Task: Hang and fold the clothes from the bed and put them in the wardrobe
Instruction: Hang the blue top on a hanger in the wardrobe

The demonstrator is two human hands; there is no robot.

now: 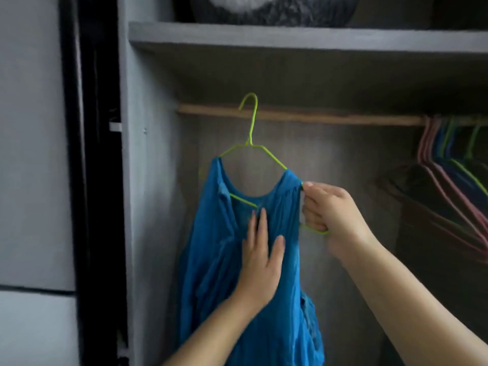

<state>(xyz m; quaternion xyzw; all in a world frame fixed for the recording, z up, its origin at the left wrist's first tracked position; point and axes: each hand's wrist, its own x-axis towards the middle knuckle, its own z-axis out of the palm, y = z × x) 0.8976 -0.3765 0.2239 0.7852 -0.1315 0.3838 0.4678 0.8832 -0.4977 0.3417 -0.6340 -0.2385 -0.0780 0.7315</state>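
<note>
Green wire hanger (253, 143) is pinched at its right end by the right hand (327, 212), steadying it below the wooden rail (298, 116); the left hand (260, 257), fingers spread, flattens the blue top (237, 286) so it drapes evenly inside the wardrobe

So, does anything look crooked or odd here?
Yes. The hanger tilts, its hook not yet on the rail. The blue top sits unevenly, bunched at its left shoulder. The right hand grips the hanger's end; the left hand presses the cloth.

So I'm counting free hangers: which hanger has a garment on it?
The green hanger with the blue garment, held by the right hand; those bunched at the rail's right look bare.
</note>
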